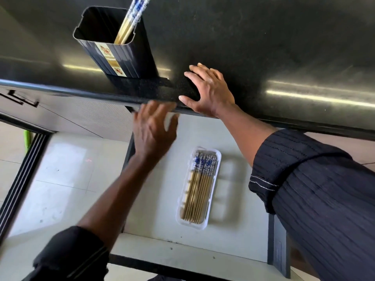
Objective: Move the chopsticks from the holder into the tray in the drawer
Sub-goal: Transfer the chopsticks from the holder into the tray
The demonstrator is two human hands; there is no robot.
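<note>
A black rectangular holder (pixel 113 43) stands on the dark counter near its front edge, with a few wooden chopsticks with blue-and-white tops (pixel 132 19) leaning in it. Below, the open white drawer (pixel 160 199) holds a clear tray (pixel 213 191) with several matching chopsticks (pixel 199 189) lying lengthwise. My left hand (pixel 154 128) is blurred, empty, fingers spread, just under the counter edge over the drawer's left side. My right hand (pixel 209 90) lies flat on the counter edge, to the right of the holder, holding nothing.
The dark polished counter (pixel 263 47) fills the top of the view. A light tiled floor (pixel 60 169) shows at the left beside the drawer. The drawer's dark front rail (pixel 182 268) is nearest me.
</note>
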